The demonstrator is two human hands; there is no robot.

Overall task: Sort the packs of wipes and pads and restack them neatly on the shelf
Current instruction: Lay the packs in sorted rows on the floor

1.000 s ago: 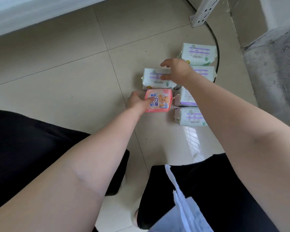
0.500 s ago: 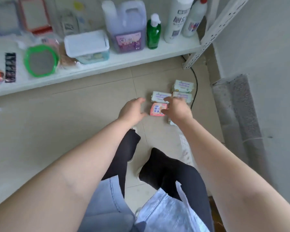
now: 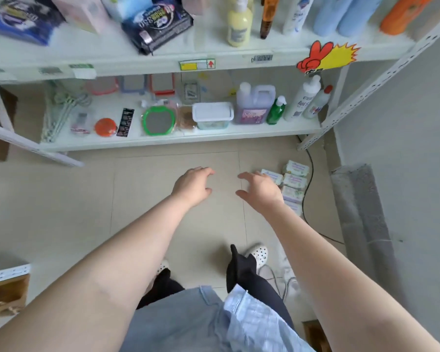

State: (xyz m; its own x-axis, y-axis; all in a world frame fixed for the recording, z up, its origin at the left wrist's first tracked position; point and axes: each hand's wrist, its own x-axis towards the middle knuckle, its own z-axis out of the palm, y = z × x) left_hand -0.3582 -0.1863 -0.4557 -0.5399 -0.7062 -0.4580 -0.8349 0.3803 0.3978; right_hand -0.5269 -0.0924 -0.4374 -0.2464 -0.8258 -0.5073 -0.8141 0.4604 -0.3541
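Note:
Several white packs of wipes [image 3: 294,180] lie in a cluster on the tiled floor at the right, below the shelf's corner post. My right hand [image 3: 261,190] hovers high above the floor, open and empty, and covers part of the cluster; the pink pack is hidden from view. My left hand [image 3: 193,185] is held out beside it, fingers apart, holding nothing. Dark blue packs [image 3: 156,22] lie askew on the upper shelf board [image 3: 214,55], with another blue pack [image 3: 18,21] at the far left.
The lower shelf [image 3: 183,138] carries a white lidded box [image 3: 212,115], a purple detergent jug [image 3: 254,104], bottles and a green-rimmed mirror [image 3: 159,120]. A black cable [image 3: 308,189] runs past the packs. A grey rolled mat [image 3: 361,219] leans at the right wall.
My view has risen from crouching close to the floor to standing. My left hand has let go of the pink pack and both hands have lifted away from the packs.

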